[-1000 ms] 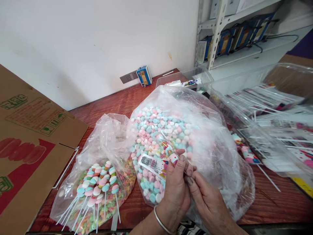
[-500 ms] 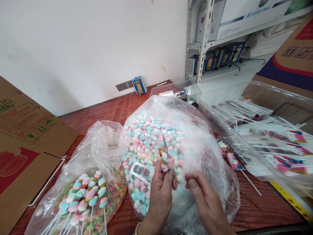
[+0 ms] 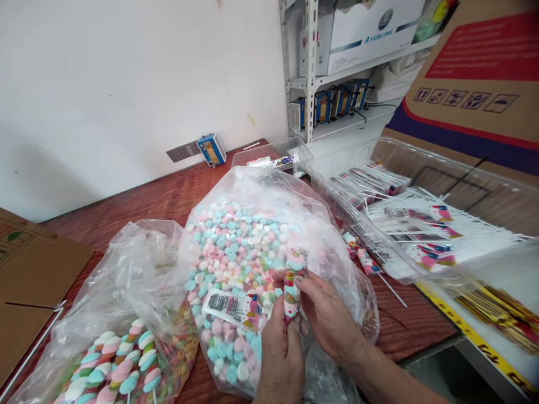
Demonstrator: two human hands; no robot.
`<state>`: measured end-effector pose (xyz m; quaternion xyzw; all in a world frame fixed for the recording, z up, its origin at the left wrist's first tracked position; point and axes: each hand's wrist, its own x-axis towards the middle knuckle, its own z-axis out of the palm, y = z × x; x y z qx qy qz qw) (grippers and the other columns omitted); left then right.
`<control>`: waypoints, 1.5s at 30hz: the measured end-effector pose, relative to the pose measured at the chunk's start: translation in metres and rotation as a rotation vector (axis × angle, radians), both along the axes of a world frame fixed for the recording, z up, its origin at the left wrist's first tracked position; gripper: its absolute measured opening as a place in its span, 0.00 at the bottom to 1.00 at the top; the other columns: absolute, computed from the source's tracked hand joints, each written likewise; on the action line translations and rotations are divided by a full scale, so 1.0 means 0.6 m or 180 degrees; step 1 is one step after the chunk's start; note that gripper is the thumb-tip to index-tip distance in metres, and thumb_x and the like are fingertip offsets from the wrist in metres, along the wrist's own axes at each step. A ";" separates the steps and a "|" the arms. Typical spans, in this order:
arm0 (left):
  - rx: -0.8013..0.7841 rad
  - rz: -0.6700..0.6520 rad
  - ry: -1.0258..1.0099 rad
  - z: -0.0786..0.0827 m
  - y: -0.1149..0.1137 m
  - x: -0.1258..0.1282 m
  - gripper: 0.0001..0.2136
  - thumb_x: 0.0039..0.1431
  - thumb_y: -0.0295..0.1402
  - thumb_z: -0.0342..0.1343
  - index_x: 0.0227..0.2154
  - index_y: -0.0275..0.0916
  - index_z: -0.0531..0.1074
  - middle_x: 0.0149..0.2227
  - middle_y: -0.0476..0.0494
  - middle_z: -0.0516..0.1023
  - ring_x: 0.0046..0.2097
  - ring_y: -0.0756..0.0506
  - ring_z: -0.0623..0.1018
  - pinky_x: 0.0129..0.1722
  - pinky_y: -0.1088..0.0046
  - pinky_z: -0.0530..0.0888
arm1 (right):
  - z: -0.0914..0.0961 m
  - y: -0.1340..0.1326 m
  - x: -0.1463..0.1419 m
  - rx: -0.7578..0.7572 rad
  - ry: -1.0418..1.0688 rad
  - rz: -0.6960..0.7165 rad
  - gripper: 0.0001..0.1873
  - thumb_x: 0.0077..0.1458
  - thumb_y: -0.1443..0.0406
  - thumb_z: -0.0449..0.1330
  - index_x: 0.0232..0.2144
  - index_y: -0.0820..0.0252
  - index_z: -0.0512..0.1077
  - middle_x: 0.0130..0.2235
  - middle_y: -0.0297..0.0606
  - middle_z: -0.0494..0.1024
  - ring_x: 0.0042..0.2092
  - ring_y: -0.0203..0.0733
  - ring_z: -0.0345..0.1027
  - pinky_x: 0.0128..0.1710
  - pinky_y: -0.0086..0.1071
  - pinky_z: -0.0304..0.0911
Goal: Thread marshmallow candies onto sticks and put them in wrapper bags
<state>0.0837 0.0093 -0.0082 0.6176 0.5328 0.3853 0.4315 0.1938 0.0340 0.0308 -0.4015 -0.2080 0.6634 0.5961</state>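
While we are holding a wrapped candy skewer (image 3: pixel 290 289) just right of centre in the lower half of the frame, its long axis is running nearly upright, leaning slightly right at the top. Its upper end, covered by printed clear film, is pointing toward the top of the frame; its lower end is pointing down into our left hand (image 3: pixel 281 350), and we cannot tell how much of it the palm is hiding. Our left hand is gripping that lower end, while our right hand (image 3: pixel 326 311) is pinching the middle from the right, thumb on the near face.

Behind and below our hands, a large clear bag (image 3: pixel 256 184) is filling the centre of the frame with pink, blue and white marshmallows (image 3: pixel 231 247). On it, left of our hands, a flat printed wrapper (image 3: pixel 231 310) is lying with its long axis sloping gently down to the right. At the lower left, unwrapped skewers (image 3: pixel 112 365) are lying on a smaller clear bag (image 3: pixel 143 244), their visible sticks pointing toward the bottom edge. Right of the large bag, another wrapped skewer (image 3: pixel 368 261) is resting on the reddish table (image 3: pixel 143 205), its stick pointing to the lower right.
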 end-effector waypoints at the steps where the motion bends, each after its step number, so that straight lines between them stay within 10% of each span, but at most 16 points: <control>1: 0.0061 -0.0017 0.0088 0.002 0.002 0.001 0.16 0.64 0.35 0.47 0.53 0.40 0.69 0.35 0.41 0.78 0.35 0.43 0.77 0.33 0.68 0.74 | 0.001 0.000 -0.001 -0.0002 -0.0120 0.0008 0.19 0.53 0.56 0.61 0.43 0.60 0.76 0.39 0.39 0.78 0.24 0.32 0.57 0.15 0.24 0.48; 10: 0.0099 -0.0213 0.0618 0.001 0.002 -0.001 0.21 0.64 0.27 0.42 0.60 0.36 0.61 0.50 0.33 0.77 0.47 0.42 0.79 0.43 0.66 0.75 | -0.010 0.003 -0.017 -0.0242 -0.0483 -0.0248 0.17 0.54 0.55 0.59 0.35 0.63 0.79 0.18 0.27 0.65 0.19 0.31 0.53 0.20 0.27 0.53; 17: 0.0018 -0.0020 -0.0040 0.016 0.004 0.003 0.20 0.61 0.30 0.51 0.56 0.41 0.67 0.53 0.35 0.75 0.56 0.39 0.73 0.53 0.61 0.70 | -0.010 0.000 -0.011 0.0005 -0.0576 -0.0133 0.15 0.53 0.58 0.61 0.41 0.59 0.78 0.33 0.33 0.77 0.26 0.33 0.63 0.26 0.26 0.61; 24: -0.1363 -0.0120 -0.1567 0.028 0.006 0.012 0.20 0.62 0.45 0.53 0.51 0.38 0.70 0.25 0.48 0.72 0.27 0.48 0.71 0.28 0.73 0.69 | -0.002 0.002 0.011 0.0008 -0.0798 0.0876 0.23 0.61 0.55 0.51 0.54 0.59 0.69 0.21 0.28 0.71 0.15 0.34 0.59 0.14 0.27 0.56; 29: -0.1641 0.0684 -0.2696 0.043 0.027 0.013 0.19 0.55 0.42 0.61 0.47 0.40 0.71 0.46 0.42 0.77 0.44 0.47 0.76 0.45 0.71 0.70 | -0.020 -0.035 0.025 0.0650 -0.2669 -0.0014 0.18 0.61 0.55 0.55 0.50 0.56 0.68 0.44 0.40 0.75 0.39 0.43 0.71 0.37 0.34 0.68; 32: -0.1613 0.0870 -0.2786 0.050 0.036 0.013 0.18 0.53 0.43 0.63 0.43 0.39 0.72 0.47 0.41 0.77 0.47 0.45 0.76 0.50 0.68 0.68 | -0.046 -0.069 0.024 0.0783 -0.3427 0.0284 0.12 0.63 0.56 0.54 0.34 0.56 0.69 0.32 0.37 0.74 0.35 0.44 0.68 0.36 0.35 0.63; 45: -0.0965 0.0021 -0.1493 0.035 0.031 0.005 0.13 0.63 0.37 0.53 0.48 0.38 0.70 0.43 0.40 0.78 0.43 0.45 0.77 0.45 0.70 0.71 | -0.062 -0.079 -0.013 0.0371 -0.2090 0.0457 0.16 0.65 0.53 0.49 0.33 0.56 0.66 0.22 0.28 0.61 0.22 0.35 0.52 0.20 0.28 0.49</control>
